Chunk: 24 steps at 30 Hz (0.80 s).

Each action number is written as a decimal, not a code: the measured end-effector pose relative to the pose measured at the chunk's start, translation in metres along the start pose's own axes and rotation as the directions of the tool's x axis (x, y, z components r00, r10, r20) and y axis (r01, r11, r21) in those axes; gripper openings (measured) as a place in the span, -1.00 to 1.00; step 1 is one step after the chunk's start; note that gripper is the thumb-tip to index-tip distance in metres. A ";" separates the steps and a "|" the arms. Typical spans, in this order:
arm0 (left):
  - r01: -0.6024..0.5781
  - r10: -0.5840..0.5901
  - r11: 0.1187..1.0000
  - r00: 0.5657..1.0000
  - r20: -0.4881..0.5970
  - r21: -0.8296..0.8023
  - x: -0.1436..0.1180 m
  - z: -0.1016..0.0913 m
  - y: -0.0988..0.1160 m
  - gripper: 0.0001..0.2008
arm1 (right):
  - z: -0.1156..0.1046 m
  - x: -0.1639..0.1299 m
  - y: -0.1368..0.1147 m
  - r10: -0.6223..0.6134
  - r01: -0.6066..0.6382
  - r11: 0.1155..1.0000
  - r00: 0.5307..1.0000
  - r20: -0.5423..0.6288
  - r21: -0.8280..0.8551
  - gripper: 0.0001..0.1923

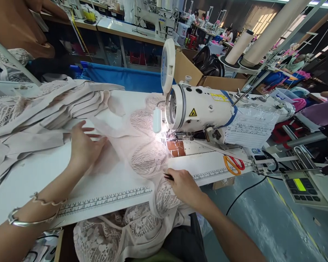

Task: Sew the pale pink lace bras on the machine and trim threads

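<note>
Lace (149,160) spills over the bench's near edge and runs up toward the needle of the sewing machine (205,109). The right hand (184,185) rests on it at that near edge, fingers curled around a small dark tool (168,177), apparently pinning the cloth down. The left hand (83,145), farther in, lies spread and flat on the sheer fabric, likely smoothing it. Orange scissors (233,164) lie by the right edge; folded pieces (57,105) pile at the far left corner
</note>
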<state>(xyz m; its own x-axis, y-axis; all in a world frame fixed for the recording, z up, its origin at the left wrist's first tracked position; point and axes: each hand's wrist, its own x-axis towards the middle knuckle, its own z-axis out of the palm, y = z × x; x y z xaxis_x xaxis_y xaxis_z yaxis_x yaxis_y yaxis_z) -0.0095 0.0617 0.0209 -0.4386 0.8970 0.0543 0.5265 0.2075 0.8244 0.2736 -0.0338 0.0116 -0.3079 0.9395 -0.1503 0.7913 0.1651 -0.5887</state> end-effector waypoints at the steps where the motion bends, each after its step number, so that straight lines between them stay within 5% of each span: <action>1: -0.154 0.161 0.980 0.986 -0.047 0.122 -0.004 0.002 -0.002 -0.39 | -0.008 0.001 0.000 -0.003 0.005 0.997 1.000 0.020 -0.073 -0.77; 2: -0.363 0.366 0.910 0.931 0.023 0.199 -0.012 0.008 -0.002 -0.55 | -0.017 0.003 -0.002 -0.013 0.019 0.992 0.999 0.050 -0.127 -0.76; 3: -0.585 0.559 0.790 0.811 0.174 0.186 -0.024 0.018 -0.002 -0.72 | -0.027 0.006 -0.004 -0.032 0.045 0.986 0.996 0.084 -0.159 -0.77; 4: -0.768 0.711 0.640 0.604 0.361 0.025 -0.037 0.030 -0.001 -0.77 | -0.039 0.009 -0.006 -0.058 0.079 0.982 0.991 0.122 -0.174 -0.80; 5: -0.849 0.778 0.483 0.305 0.549 -0.212 -0.051 0.044 0.001 -0.73 | -0.052 0.013 -0.009 -0.096 0.125 0.977 0.981 0.167 -0.172 -0.83; 6: -0.855 0.790 0.407 0.152 0.595 -0.322 -0.064 0.059 0.004 -0.74 | -0.066 0.017 -0.011 -0.142 0.177 0.970 0.968 0.205 -0.166 -0.85; 8: -0.866 0.785 0.316 0.009 0.620 -0.388 -0.084 0.088 0.010 -0.69 | -0.089 0.024 -0.011 -0.187 0.255 0.942 0.938 0.293 -0.216 -0.82; 11: -0.909 0.742 0.306 0.041 0.669 -0.283 -0.088 0.111 0.017 -0.55 | -0.105 0.033 0.000 -0.141 0.228 0.871 0.965 0.223 -0.436 -0.74; 14: -0.891 0.742 0.340 0.057 0.668 -0.302 -0.068 0.112 0.022 -0.33 | -0.090 0.047 0.021 -0.098 0.105 0.823 0.994 0.041 -0.559 -0.76; 16: -0.837 0.757 0.392 0.057 0.651 -0.382 -0.052 0.109 0.025 -0.41 | -0.071 0.059 0.034 -0.096 0.068 0.858 0.995 -0.029 -0.509 -0.73; 20: -0.753 0.746 0.508 0.143 0.650 -0.417 -0.039 0.112 0.027 -0.71 | -0.035 0.082 0.049 -0.039 -0.023 0.948 0.982 -0.187 -0.317 -0.79; 24: -0.811 0.757 0.445 0.114 0.644 -0.380 -0.048 0.121 0.022 -0.69 | -0.018 0.094 0.056 0.066 -0.169 0.947 0.934 -0.351 -0.274 -0.92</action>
<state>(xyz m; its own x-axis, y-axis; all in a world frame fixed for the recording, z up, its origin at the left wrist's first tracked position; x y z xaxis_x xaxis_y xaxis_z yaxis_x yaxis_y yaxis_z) 0.1109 0.0705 -0.0317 0.8175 0.5100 0.2677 0.3133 -0.7837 0.5364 0.2983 0.0688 -0.0213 -0.0503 0.9938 0.0994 0.9460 0.0794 -0.3142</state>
